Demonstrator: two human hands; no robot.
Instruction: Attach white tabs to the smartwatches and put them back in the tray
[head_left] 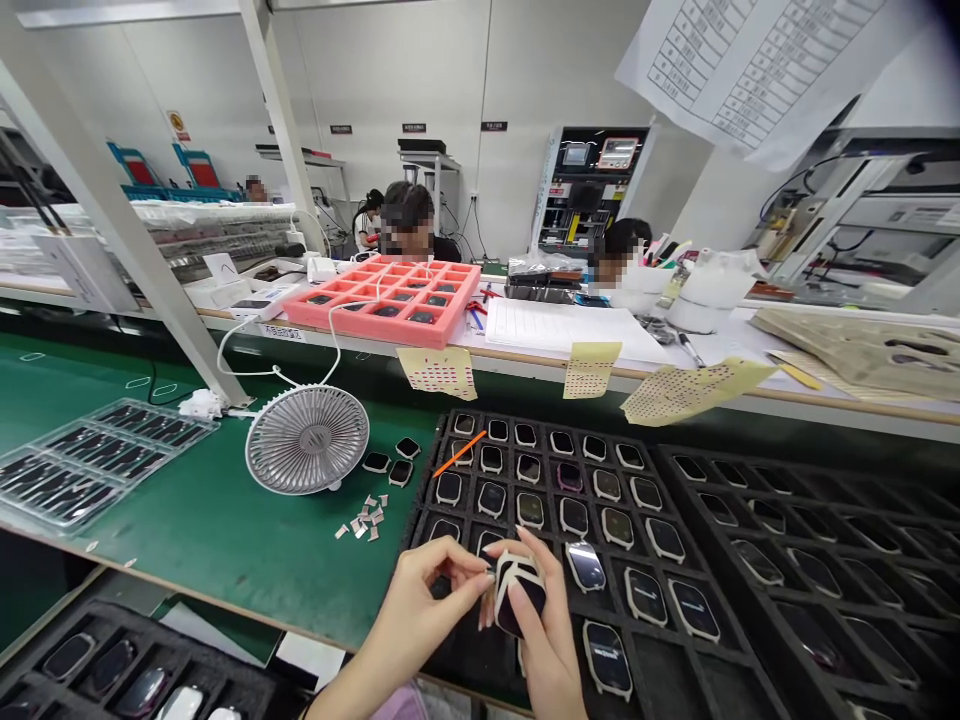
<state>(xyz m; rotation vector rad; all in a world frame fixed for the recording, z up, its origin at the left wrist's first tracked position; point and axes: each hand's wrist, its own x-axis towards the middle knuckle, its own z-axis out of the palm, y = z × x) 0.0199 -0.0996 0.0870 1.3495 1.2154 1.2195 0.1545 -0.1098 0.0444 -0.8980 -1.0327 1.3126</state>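
– What did I have there?

– My left hand (420, 625) and right hand (544, 640) closed on a black watch body (519, 592), gripping it just above the black foam tray (431, 480).

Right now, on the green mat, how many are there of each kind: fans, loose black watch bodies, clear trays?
Desk fan: 1
Loose black watch bodies: 3
Clear trays: 2
Total: 6
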